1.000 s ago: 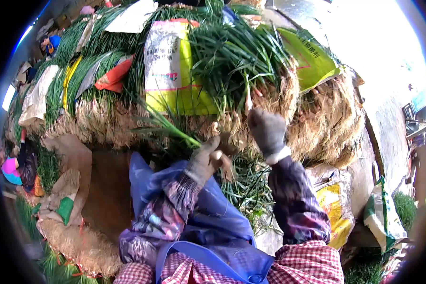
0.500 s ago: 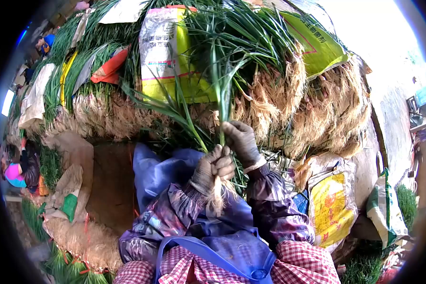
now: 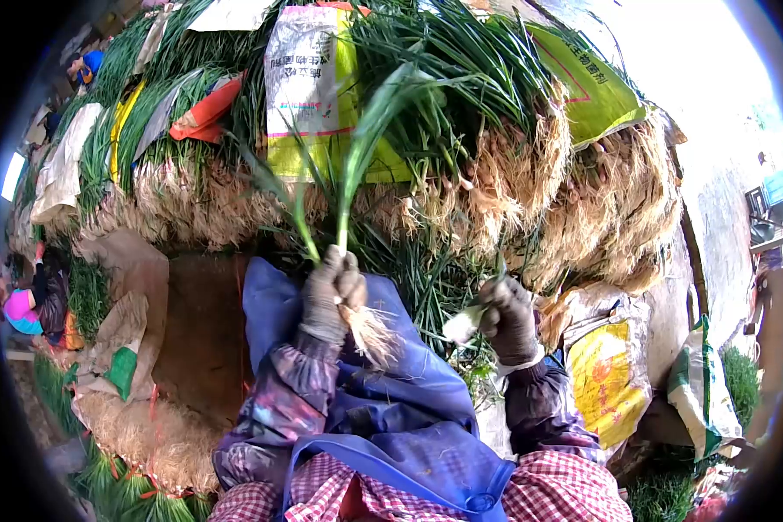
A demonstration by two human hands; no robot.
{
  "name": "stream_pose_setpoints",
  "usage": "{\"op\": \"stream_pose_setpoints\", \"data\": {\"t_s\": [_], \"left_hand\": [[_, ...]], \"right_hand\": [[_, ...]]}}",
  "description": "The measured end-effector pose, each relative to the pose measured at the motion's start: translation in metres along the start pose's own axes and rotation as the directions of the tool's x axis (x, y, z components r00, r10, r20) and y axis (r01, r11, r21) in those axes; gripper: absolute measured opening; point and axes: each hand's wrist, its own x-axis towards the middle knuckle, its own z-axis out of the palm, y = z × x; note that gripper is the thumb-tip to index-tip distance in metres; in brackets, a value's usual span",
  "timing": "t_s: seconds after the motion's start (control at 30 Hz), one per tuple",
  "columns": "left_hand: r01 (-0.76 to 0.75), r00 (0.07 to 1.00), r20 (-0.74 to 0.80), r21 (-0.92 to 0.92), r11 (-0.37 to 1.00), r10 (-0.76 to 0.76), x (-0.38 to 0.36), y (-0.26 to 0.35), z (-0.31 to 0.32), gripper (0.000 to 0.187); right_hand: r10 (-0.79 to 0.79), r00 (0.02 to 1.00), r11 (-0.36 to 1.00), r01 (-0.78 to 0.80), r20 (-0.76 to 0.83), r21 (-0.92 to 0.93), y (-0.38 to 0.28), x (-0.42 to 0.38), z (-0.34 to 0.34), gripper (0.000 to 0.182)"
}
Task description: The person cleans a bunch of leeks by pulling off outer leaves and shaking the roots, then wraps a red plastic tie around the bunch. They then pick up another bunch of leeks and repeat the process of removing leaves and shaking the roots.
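Observation:
My left hand (image 3: pixel 329 296), in a dirty grey glove, is closed round a few scallions (image 3: pixel 348 196). Their green leaves point up and away from me, and the pale roots (image 3: pixel 372 337) hang out below the fist. Off to the right, my gloved right hand (image 3: pixel 511 318) pinches a limp, whitish strip of scallion skin (image 3: pixel 463 325), blurred by motion. Between and below the hands, a blue apron (image 3: pixel 391 374) covers my lap. Beyond them lies a long heap of scallions (image 3: pixel 505 187), with roots turned towards me.
Printed sacks (image 3: pixel 309 87) lie over the heap. A yellow-and-white sack (image 3: pixel 612 383) is beside my right arm, and another white sack (image 3: pixel 703 391) stands farther right. Loose leaves (image 3: pixel 426 283) lie below the heap. At far left, another person (image 3: pixel 24 304) sits near bundled scallions (image 3: pixel 135 500).
Both hands were together on the scallions. My left hand has moved left with them, while my right hand has pulled away to the right and down with a pale strip.

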Motion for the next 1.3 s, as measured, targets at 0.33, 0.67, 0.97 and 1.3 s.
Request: {"op": "stream_pose_setpoints", "data": {"t_s": [0.33,0.67,0.97,1.3], "left_hand": [[0.013,0.949,0.314,-0.120,0.993,0.026,0.026,-0.030,0.016,0.044],[0.064,0.993,0.073,0.286,0.956,-0.088,0.031,-0.042,0.014,0.031],[0.397,0.895,0.254,-0.084,0.914,-0.366,-0.003,-0.030,0.016,0.038],[0.237,0.964,0.046,0.306,0.922,-0.263,-0.040,-0.022,0.019,0.040]], "right_hand": [[-0.389,0.872,-0.583,0.017,0.297,-0.812,-0.013,0.144,-0.013,0.025],[0.087,0.994,0.883,-0.109,-0.069,-0.456,0.012,0.059,0.045,0.023],[0.177,0.969,0.928,-0.106,0.172,-0.358,0.047,0.080,0.042,0.027],[0.386,0.842,0.016,0.403,0.378,-0.915,0.014,0.067,0.036,0.025]]}}
